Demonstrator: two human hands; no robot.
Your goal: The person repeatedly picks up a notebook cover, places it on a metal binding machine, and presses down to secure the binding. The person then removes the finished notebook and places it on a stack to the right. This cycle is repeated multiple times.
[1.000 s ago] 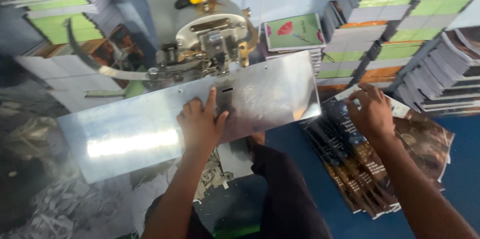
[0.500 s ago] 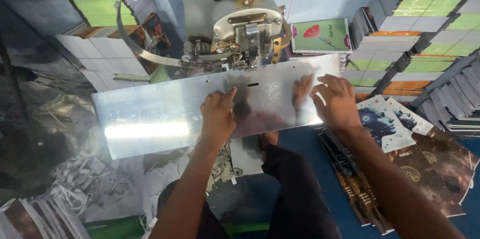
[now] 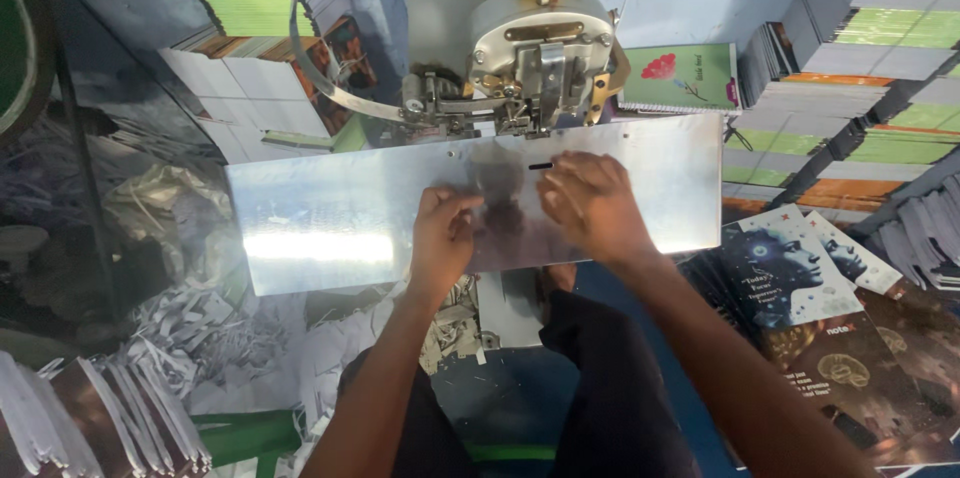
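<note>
Both hands lie palm down on the one shiny metal plate (image 3: 330, 228) that forms the table of the one grey machine (image 3: 540, 58) at the far side. The left hand (image 3: 443, 235) rests near the plate's middle with its fingers bent and their tips pressed to the metal; whether anything lies under them is hidden. The right hand (image 3: 592, 203) sits just beside it to the right, fingers curled and spread over the surface, just near of a small dark slot (image 3: 541, 166) in the plate; it grips nothing that can be seen. The machine's top is cut off by the frame, and its lower works are hidden behind the plate. One green booklet with a red flower (image 3: 680, 78) stands at the far right of the machine. Stacks of booklets (image 3: 880, 28) fill the far right and far left, too many to count. At the near right lie dark printed covers (image 3: 800, 278), overlapping, at least three showing. Paper trimmings (image 3: 190, 328) heap at the near left, blurred
</note>
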